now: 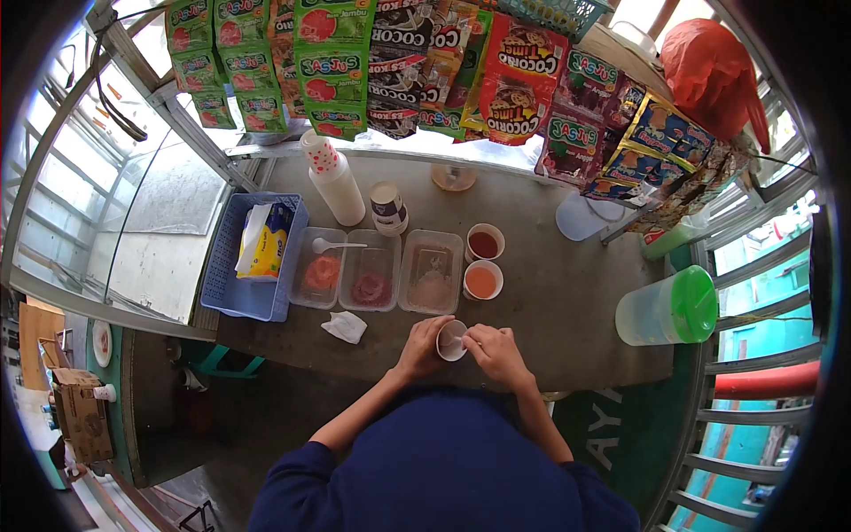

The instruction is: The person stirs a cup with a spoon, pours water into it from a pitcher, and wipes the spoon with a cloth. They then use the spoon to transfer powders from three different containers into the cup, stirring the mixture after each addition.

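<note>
Near the front edge of the table, my left hand is wrapped round a paper cup. My right hand pinches a white utensil, probably a spoon, whose lower end is inside the cup; my fingers hide most of it. Just beyond stand two more cups, one with orange liquid and one with dark red liquid. Three clear plastic tubs of powder stand to their left: pale pink, purple-red and orange-red. A white spoon lies across the tubs.
A crumpled tissue lies before the tubs. Leftward is a blue basket with a tissue pack. Stacked cups and a canister stand behind. A green-lidded jug is at right; drink sachets hang above.
</note>
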`<state>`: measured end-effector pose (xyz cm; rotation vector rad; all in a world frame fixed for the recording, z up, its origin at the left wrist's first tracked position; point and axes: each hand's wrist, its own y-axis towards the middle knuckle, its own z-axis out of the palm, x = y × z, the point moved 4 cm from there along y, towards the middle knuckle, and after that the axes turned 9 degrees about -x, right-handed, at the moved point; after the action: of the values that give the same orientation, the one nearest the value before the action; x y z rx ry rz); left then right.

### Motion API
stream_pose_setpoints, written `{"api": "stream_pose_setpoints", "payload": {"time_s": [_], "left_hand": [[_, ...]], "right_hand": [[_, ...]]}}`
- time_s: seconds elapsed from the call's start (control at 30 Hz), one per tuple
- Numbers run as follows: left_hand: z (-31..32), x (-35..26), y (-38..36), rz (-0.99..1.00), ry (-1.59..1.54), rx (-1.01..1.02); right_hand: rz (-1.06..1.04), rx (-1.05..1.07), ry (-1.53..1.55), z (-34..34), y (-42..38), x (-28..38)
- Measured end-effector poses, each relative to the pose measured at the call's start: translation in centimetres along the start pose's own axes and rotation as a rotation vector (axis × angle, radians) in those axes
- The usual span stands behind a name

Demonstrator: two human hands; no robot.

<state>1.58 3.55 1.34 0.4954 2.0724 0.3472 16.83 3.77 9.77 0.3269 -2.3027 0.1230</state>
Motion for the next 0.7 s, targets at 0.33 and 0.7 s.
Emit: {"api": "stream_pose_setpoints", "payload": {"time_s": [0.33, 0.7], "left_hand": [[-0.3, -0.1, 0.1, -0.004, -0.003, -0.021], [-0.3, 0.0, 0.1, 0.01, 0.006, -0.02]], "right_hand": [[-0.005, 0.051, 0.154, 0.8, 0.1, 0.0], [-0.066, 0.019, -0.013, 0.4, -0.3, 0.5]]}}
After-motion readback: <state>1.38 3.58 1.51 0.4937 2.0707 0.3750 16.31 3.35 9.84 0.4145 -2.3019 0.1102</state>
